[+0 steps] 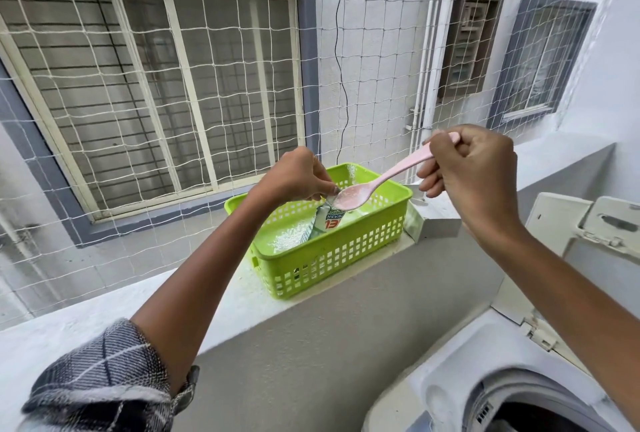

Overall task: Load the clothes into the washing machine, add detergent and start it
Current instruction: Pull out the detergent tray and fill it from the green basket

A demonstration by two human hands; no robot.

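A green plastic basket (332, 258) stands on the balcony ledge. Inside it lies a detergent packet (323, 222), and my left hand (298, 177) pinches the packet's top edge. My right hand (474, 168) grips the handle of a pink spoon (360, 192), whose bowl is dusted with white powder and hovers just above the packet's opening. The top-loading washing machine (450, 383) stands at the lower right with its lid (568, 224) raised; the drum's inside is dark and no clothes show.
The grey ledge (207, 296) runs from lower left to upper right, with white powder spilled in and around the basket. A rope safety net (207, 85) spans the opening beyond it. Windows and pipes of the facing wall lie behind the net.
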